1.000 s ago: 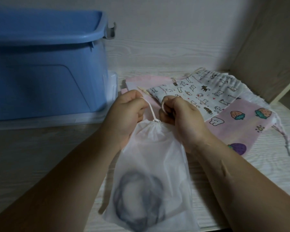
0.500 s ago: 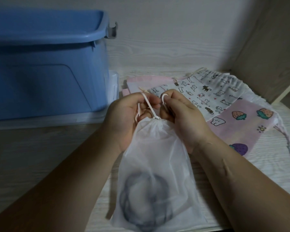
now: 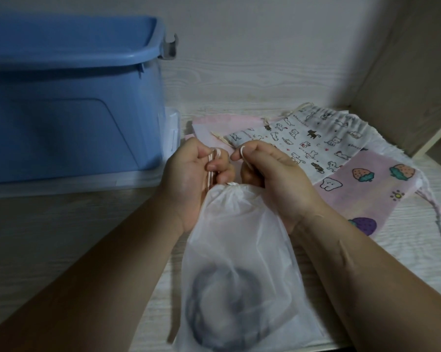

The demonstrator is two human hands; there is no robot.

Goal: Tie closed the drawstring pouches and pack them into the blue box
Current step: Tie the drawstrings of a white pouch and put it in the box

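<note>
A white translucent drawstring pouch [image 3: 239, 252] lies on the table in front of me, its neck gathered tight, with a dark coiled thing showing through near its bottom. My left hand [image 3: 188, 174] pinches one loop of its white cord [image 3: 211, 161] just left of the neck. My right hand [image 3: 272, 171] pinches the other loop of cord right of the neck. The blue box [image 3: 69, 97] stands at the left with its lid on.
Behind my hands lie a cat-print pouch [image 3: 313, 133], a pink fruit-print pouch [image 3: 382, 189] with loose cords at the right, and a plain pink pouch [image 3: 214, 125]. A wooden side panel [image 3: 404, 85] closes off the right. The wall is straight ahead.
The two hands have drawn slightly apart with the cord loops, and the pouch neck has stayed gathered between them. The pouch shifted a little nearer me.
</note>
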